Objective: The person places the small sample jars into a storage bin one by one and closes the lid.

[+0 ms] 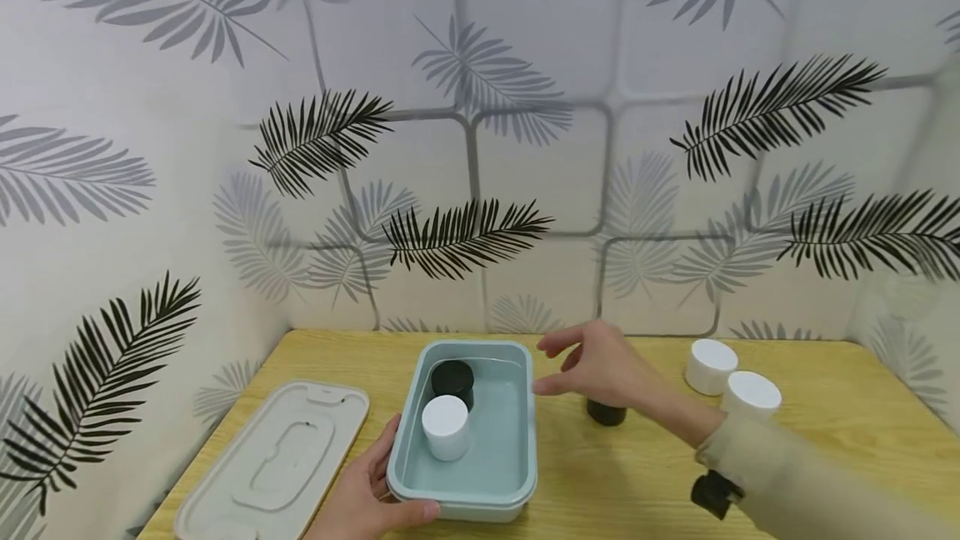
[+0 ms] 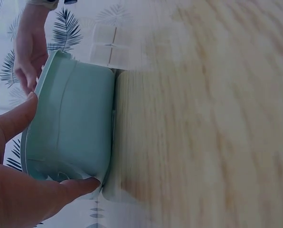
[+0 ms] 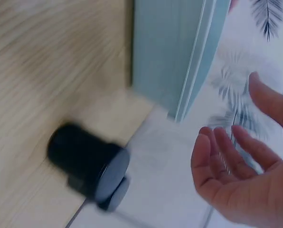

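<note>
- A pale blue-green tub (image 1: pixel 498 432) sits between a person's two hands on a wood-grain table (image 1: pixel 652 473), gripped at its near corner by the left hand (image 1: pixel 367 494).
- The left hand's thumb lies at the rim while its fingers brace the outer wall, pinching the tub's corner between them.
- The right hand (image 1: pixel 600 365) hangs beside the tub's far right side, its thumb parted from gently bent fingers; it holds nothing and appears clear of the wall.
- The tub looks like thin, fairly stiff plastic, probably light in itself and a little slick; the lipped rim and the corners seem the surest places to take hold.
- Inside, nearer the left hand than the right, a white canister (image 1: pixel 446 427) stands just in front of a black canister (image 1: pixel 452 377).
- Another dark canister (image 1: pixel 606 413) is partly hidden beneath the right hand; the right wrist view, blurred, suggests a second dark one overlapping it.
- Two white canisters (image 1: pixel 711 365) stand close together beyond the right hand, on its outer side.
- All the canisters look smooth, rigid and small enough for one hand, best held around the sides; their contents, and so their weight, cannot be told.
- A pale lid (image 1: pixel 277 457) lies flat on the left hand's outer side.
</note>
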{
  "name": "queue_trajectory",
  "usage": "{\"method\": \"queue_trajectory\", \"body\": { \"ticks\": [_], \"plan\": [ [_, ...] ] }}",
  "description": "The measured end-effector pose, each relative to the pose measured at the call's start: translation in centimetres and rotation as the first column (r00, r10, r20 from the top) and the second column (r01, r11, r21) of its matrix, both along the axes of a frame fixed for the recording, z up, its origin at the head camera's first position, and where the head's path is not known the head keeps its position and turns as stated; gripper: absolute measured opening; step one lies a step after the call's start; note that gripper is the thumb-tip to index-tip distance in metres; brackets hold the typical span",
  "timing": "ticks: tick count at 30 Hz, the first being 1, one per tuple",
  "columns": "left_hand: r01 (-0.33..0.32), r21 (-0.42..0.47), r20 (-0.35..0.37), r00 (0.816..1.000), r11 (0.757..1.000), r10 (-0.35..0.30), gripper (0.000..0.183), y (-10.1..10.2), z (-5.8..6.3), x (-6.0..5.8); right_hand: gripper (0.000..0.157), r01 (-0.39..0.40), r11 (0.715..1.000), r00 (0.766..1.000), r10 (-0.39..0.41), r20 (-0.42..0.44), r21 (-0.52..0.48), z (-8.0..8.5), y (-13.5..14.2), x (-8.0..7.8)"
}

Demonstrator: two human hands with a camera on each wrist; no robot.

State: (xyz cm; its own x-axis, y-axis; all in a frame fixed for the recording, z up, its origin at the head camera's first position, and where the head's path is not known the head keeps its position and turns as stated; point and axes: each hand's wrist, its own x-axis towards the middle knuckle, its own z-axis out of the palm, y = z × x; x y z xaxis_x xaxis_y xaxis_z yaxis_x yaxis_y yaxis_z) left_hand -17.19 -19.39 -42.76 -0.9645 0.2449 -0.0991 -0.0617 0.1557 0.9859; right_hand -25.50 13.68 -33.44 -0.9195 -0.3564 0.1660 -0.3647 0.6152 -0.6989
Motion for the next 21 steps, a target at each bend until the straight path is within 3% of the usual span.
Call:
{"method": "queue_trajectory", "body": {
  "ticks": [7,16,21],
  "plan": [
    [-0.012,-0.013,0.009,1.0,1.0,0.012,0.12,-0.4,-0.1,0.2,0.06,0.016,0.999,0.999,-0.017,0.033,0.029,0.2,9.7,0.5],
    [0.006,-0.015,-0.008,1.0,1.0,-0.006,0.121,-0.3,-0.2,0.2,0.071,0.172,0.973,0.98,-0.185,0.072,0.156,-2.3,21.1,1.8],
    [0.026,0.027,-0.006,1.0,0.999,-0.026,0.119,-0.1,0.3,0.3,0.073,0.225,0.959,0.969,-0.238,0.06,0.173,-4.4,25.6,1.8]
  ]
}}
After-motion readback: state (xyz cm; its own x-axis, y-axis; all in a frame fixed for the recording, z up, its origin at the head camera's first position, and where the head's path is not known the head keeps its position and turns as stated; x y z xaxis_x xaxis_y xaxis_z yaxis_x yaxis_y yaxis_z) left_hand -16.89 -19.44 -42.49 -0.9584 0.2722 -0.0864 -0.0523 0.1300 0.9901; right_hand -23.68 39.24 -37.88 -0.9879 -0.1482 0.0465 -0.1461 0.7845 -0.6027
